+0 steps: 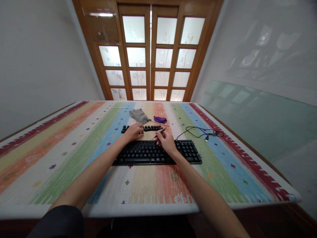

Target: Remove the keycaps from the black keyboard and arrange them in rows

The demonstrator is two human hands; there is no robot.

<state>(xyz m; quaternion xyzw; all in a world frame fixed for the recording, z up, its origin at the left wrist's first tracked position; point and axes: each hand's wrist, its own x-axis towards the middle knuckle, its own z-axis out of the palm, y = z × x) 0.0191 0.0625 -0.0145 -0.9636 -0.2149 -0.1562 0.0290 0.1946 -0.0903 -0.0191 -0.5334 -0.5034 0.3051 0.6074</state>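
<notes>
A black keyboard (143, 154) lies on the patterned tablecloth in front of me. Its far row looks flatter, as if bare of keycaps. My right hand (165, 140) is closed around a thin dark stick-like tool (160, 131), whose narrow tip slants down left to the keyboard's far row. My left hand (134, 131) rests by the keyboard's far left edge, fingers bent and thumb apart, with no object visible in it. Just beyond the hands, loose black keycaps (153, 128) are lined up in a row, partly covered by my left hand.
Farther back lie a grey cloth (139, 115), a purple cloth (160, 119) and a thin rod (159, 123). The keyboard's coiled cable (198, 132) with its USB plug (206, 138) is to the right. Walls flank the table (74, 158); wooden glazed doors (151, 53) stand behind it.
</notes>
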